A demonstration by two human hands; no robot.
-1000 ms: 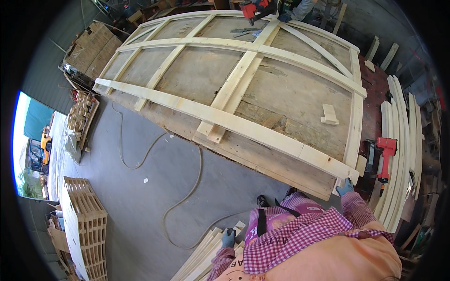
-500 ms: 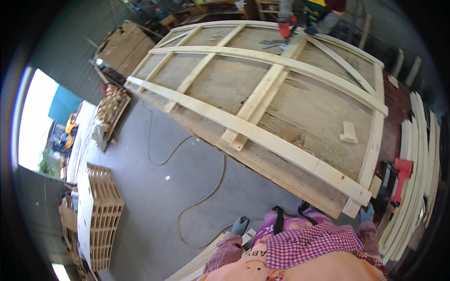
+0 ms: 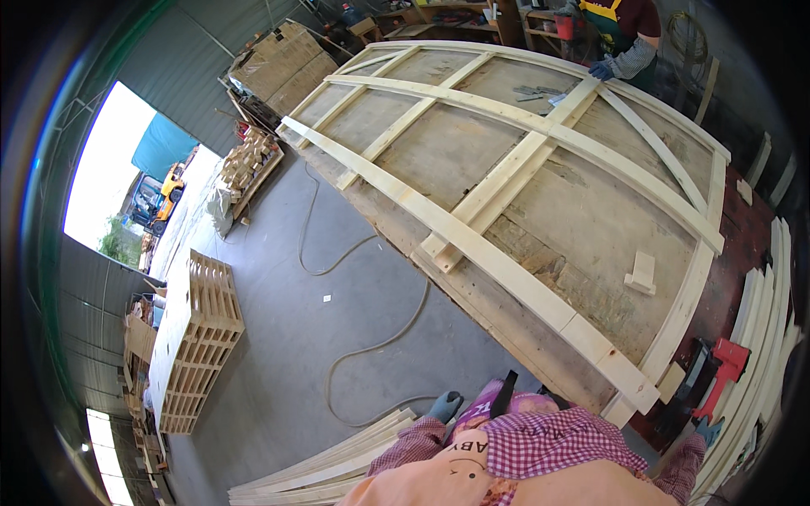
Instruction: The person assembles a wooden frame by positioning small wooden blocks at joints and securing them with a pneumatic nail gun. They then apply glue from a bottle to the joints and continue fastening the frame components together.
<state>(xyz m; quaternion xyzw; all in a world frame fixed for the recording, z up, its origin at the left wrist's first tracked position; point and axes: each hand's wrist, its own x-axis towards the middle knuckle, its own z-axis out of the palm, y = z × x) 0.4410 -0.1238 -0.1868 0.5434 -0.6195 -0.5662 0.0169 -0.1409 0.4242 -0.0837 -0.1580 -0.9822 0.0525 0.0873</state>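
The red nail gun (image 3: 724,375) has your right hand (image 3: 709,432) at its lower end — I can't tell how closed either hand is, or on what — and lies beside the wooden frame (image 3: 544,126), your left hand (image 3: 445,406) near pale slats (image 3: 339,460).

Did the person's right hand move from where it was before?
Yes: the right hand moved rightward, away from the end of the front plank, to the red nail gun.
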